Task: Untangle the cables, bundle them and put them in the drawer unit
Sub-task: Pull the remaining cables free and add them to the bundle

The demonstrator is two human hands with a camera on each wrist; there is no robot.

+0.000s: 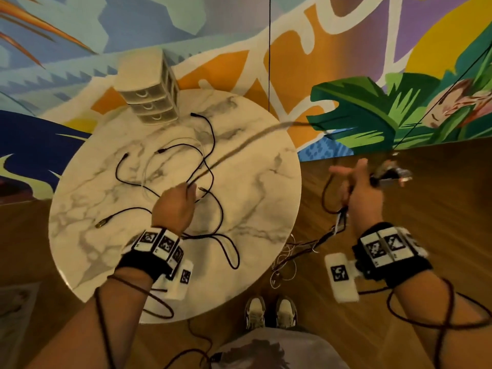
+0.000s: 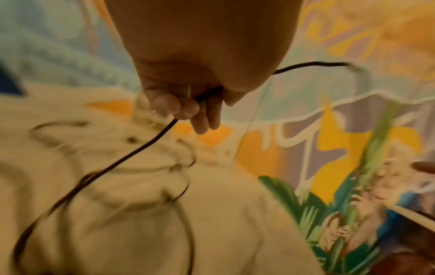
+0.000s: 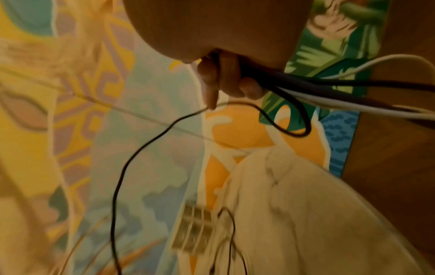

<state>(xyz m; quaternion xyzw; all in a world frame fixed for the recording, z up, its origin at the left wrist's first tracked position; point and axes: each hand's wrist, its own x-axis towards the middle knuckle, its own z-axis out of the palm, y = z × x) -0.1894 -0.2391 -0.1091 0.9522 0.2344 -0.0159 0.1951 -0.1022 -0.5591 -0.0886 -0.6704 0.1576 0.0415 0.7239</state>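
Several black cables [image 1: 210,166] lie tangled on the round marble table [image 1: 266,198]. My left hand [image 1: 175,206] hovers over the table's middle and pinches one black cable [image 2: 141,148], which runs blurred up and right from the fingers. My right hand [image 1: 359,187] is off the table's right edge, gripping a bunch of black and white cables [image 3: 329,93] that hangs toward the floor [image 1: 306,246]. A small beige three-drawer unit [image 1: 149,91] stands at the table's far edge, drawers closed.
A gold-tipped cable end [image 1: 102,223] lies near the table's left side. More cable lies heaped on the wooden floor [image 1: 426,198] right of the table. My shoes [image 1: 269,311] stand by the table's near edge. A painted mural wall [image 1: 346,62] rises behind.
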